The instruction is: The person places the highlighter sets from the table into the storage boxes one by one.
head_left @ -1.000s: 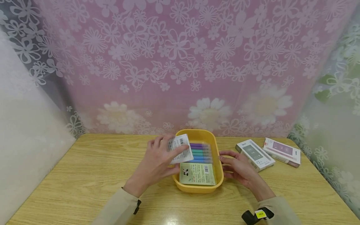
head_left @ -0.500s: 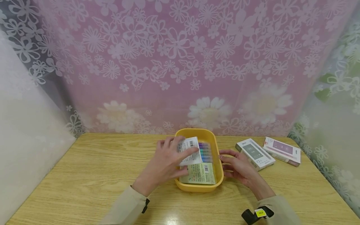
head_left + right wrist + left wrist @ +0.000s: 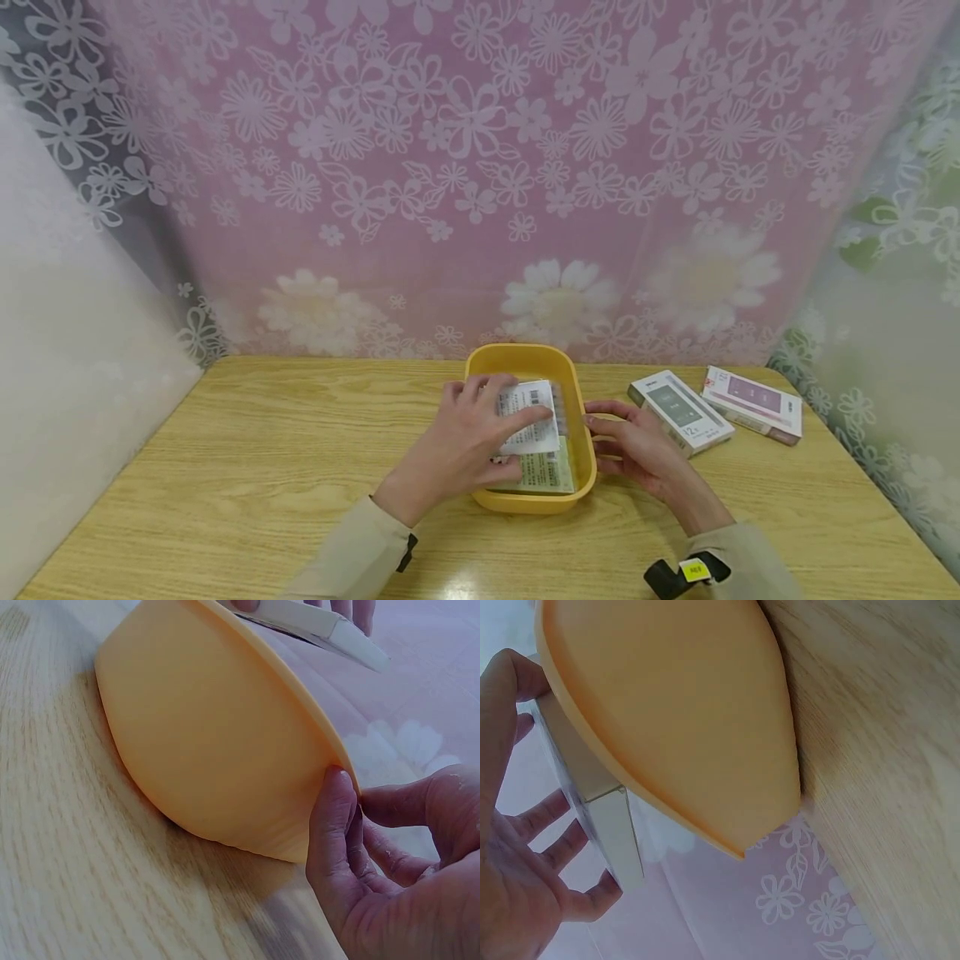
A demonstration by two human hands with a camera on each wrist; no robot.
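Observation:
My left hand (image 3: 467, 437) grips a small white box (image 3: 534, 429) with printed text and a barcode, holding it over the yellow plastic basket (image 3: 525, 503). Seen from the left wrist, the box (image 3: 619, 836) sits above the rim with fingers along its edges. Under it in the basket lies a pale green box (image 3: 551, 477), partly covered. Only a sliver of the row of pens (image 3: 559, 410) shows beside the white box. At the basket's right side, my right hand (image 3: 637, 446) pinches the rim between thumb and fingers, as the right wrist view shows (image 3: 397, 855).
Right of the basket, a white box with a grey-green panel (image 3: 681, 413) lies on the wooden table (image 3: 300, 433). Beside it rests another white box with a purple panel (image 3: 753, 403). A pink flowered curtain (image 3: 480, 183) hangs behind the table's back edge.
My left hand has carried the white box rightward and slightly nearer to me, from the basket's left side to over its middle, covering most of the pens. The right hand stays at the rim.

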